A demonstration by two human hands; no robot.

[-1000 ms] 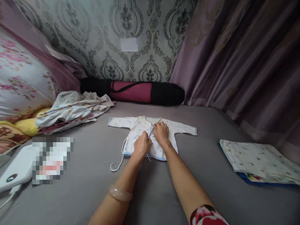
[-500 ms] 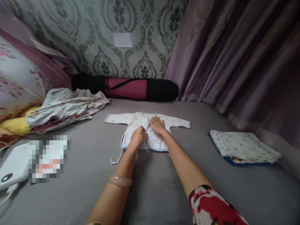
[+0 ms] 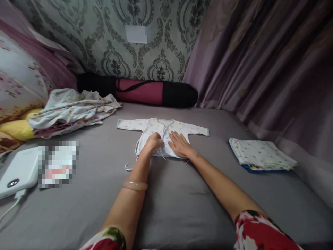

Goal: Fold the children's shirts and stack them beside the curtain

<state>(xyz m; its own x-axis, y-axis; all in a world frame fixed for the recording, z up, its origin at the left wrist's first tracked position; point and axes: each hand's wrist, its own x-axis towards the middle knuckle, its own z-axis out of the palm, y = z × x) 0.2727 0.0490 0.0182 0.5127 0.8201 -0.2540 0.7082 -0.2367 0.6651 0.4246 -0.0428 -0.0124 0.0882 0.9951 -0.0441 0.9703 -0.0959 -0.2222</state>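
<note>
A small white baby shirt (image 3: pixel 179 127) with light blue trim lies face up on the grey sheet, both sleeves spread out to the sides. On its left front, my left hand (image 3: pixel 154 142) has its fingers curled in, pinching the cloth near the front edge; the fingertips are partly hidden. My right hand (image 3: pixel 180 144) rests flat on the right front, fingers stretched out. White tie strings (image 3: pixel 127 167) trail from the shirt's left side, and short ones stick out below the hem.
Folded printed cloths (image 3: pixel 262 154) lie at the right. Crumpled cloth (image 3: pixel 78 107) is heaped at the left, behind a white power bank (image 3: pixel 22 170) with a cable and a blurred item. A black and maroon long bag (image 3: pixel 140 92) lies along the wall, beside a purple curtain (image 3: pixel 229 62).
My right hand has slid down the shirt front from the neckline towards the hem. My left hand stays at the front edge. The view has tilted slightly downwards.
</note>
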